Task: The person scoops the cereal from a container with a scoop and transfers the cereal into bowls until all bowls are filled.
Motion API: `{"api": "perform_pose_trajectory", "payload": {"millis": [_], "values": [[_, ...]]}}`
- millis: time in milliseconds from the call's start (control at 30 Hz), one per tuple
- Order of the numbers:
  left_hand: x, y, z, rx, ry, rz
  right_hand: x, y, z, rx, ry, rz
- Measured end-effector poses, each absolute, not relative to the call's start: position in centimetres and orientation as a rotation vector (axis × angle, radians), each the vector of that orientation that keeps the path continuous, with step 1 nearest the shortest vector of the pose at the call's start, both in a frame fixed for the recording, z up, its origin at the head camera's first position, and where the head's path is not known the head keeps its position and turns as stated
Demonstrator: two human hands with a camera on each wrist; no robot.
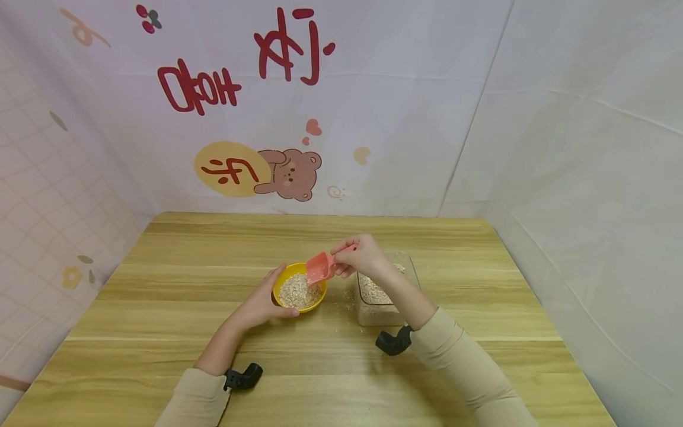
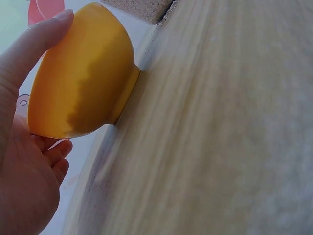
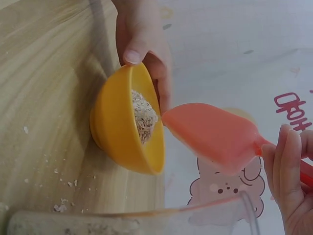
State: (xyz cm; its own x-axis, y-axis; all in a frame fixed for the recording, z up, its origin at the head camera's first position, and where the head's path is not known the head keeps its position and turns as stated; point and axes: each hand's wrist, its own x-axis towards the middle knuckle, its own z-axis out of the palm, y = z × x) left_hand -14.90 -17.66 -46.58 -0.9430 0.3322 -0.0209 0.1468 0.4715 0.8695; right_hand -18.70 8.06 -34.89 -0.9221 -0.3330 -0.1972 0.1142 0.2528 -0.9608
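Note:
A yellow bowl (image 1: pixel 277 289) holding a heap of oat flakes (image 1: pixel 296 292) stands on the wooden table. My left hand (image 1: pixel 261 303) grips it from the left, thumb at the near side of the rim and fingers round the far side. In my right hand (image 1: pixel 356 256) is the handle of a pink scoop (image 1: pixel 319 267), pinched between thumb and fingers. The scoop tilts down to the left, its lip over the oats in the bowl. From the right wrist view, the scoop (image 3: pixel 215 137) has its tip close to the bowl's rim.
A clear square container (image 1: pixel 381 315) with more oat flakes stands right of the bowl, partly under my right forearm. Spilled flakes (image 1: pixel 348 301) lie between bowl and container. A printed cloth backdrop (image 1: pixel 395 148) rises behind the table (image 1: pixel 213 243).

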Motion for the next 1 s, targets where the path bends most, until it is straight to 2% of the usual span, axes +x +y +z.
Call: {"api": "perform_pose_trajectory", "payload": {"millis": [333,1000], "values": [[-14.8,-17.6,-46.7,0.415,2.532,1.466,-18.5,8.5,-34.7,-0.182,2.184,-1.721],[-14.8,-17.5,-47.0,0.432,2.53,1.492,-17.7,10.3,-37.3,-0.173,2.102,-1.917]]}}
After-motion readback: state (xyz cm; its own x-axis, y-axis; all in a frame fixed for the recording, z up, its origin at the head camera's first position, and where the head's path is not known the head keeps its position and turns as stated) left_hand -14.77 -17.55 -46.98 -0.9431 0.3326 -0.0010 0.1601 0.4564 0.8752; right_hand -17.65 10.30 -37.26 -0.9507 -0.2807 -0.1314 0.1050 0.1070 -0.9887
